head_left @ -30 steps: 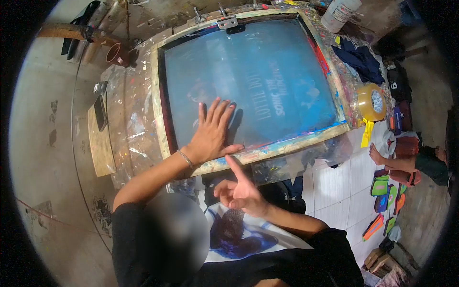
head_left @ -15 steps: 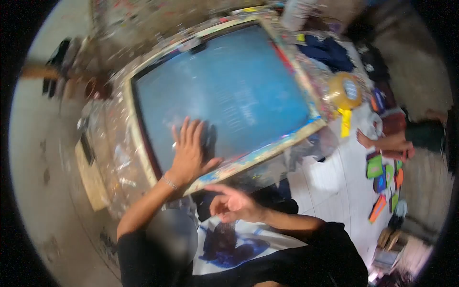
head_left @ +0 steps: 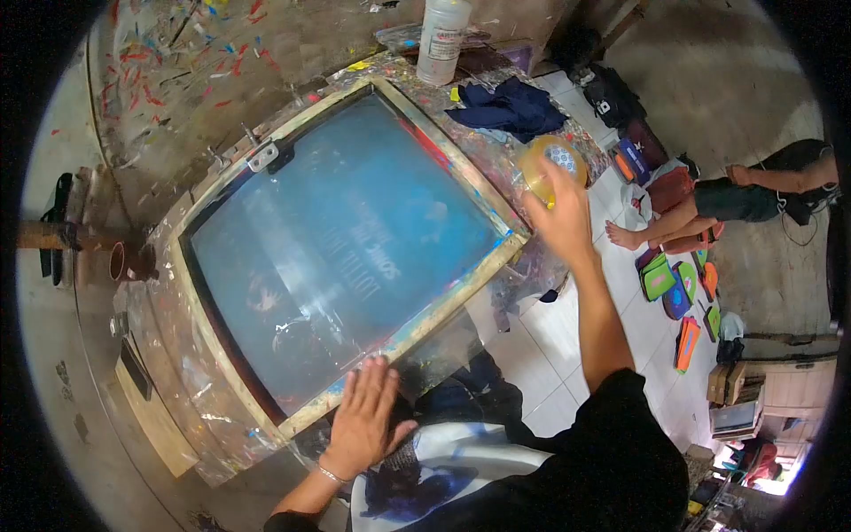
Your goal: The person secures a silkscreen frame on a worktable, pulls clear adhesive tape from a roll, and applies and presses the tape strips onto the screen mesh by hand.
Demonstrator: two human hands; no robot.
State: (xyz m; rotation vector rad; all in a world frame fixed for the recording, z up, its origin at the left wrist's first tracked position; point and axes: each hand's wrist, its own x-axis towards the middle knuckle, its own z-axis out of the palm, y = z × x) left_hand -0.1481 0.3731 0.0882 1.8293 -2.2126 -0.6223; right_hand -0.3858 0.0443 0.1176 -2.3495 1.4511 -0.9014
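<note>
A screen-printing frame (head_left: 461, 288) with a pale, paint-stained wooden rim lies tilted across my view, its blue mesh (head_left: 355, 222) showing faint lettering. My left hand (head_left: 363, 412) rests on the near rim, fingers stretched out and holding nothing. To the right, my right hand (head_left: 565, 217) reaches over a roll of clear yellowish tape (head_left: 536, 164). Its thumb and fingers are apart at the roll's near side; I cannot make out a firm grip. A metal hinge clamp (head_left: 263, 158) sits on the frame's far left rim.
Behind the tape lies a dark blue cloth (head_left: 510, 108), near a white plastic bottle (head_left: 441, 40). On the tiled floor at right are several colourful pouches (head_left: 678, 288) and a seated person's leg (head_left: 660, 222). A wooden board (head_left: 160, 412) lies at left.
My left hand has moved off the mesh onto the near rim. My right hand has gone from before my body to the tape roll. The camera view has shifted.
</note>
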